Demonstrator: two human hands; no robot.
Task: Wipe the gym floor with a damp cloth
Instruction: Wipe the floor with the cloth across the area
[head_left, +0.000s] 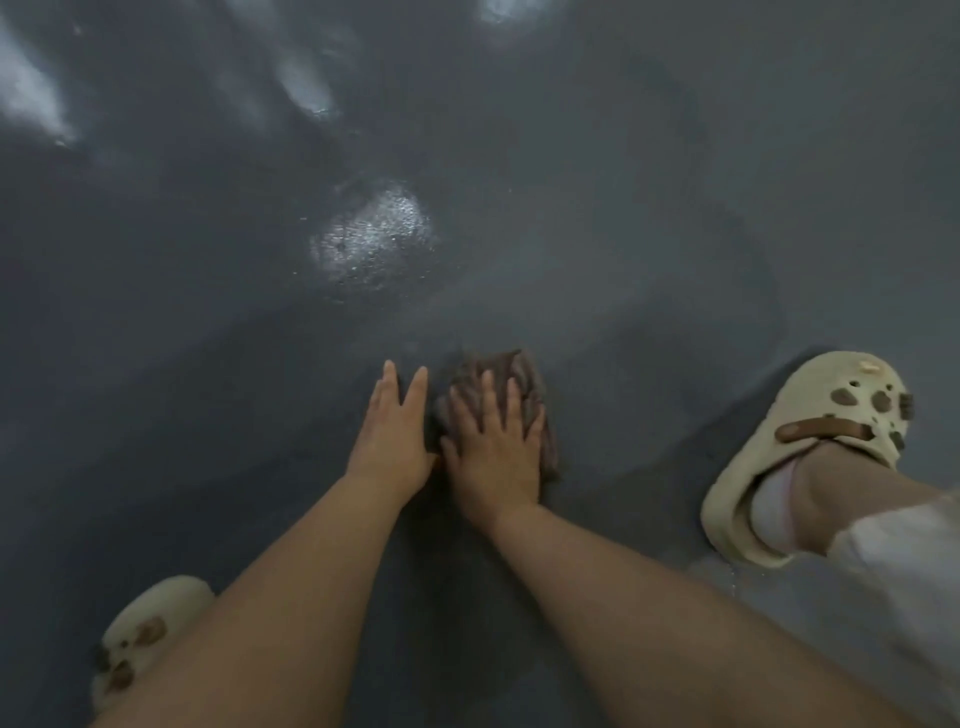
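the right hand covers the middle of the brown cloth, leaving only its edges showing; the left forearm hides most of the left clog; both forearms run off the bottom edge; the right trouser leg is cut off at right

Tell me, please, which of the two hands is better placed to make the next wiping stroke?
The right hand: its straight fingers already press flat on the brown cloth. The left hand lies flat on the bare grey floor beside the cloth.
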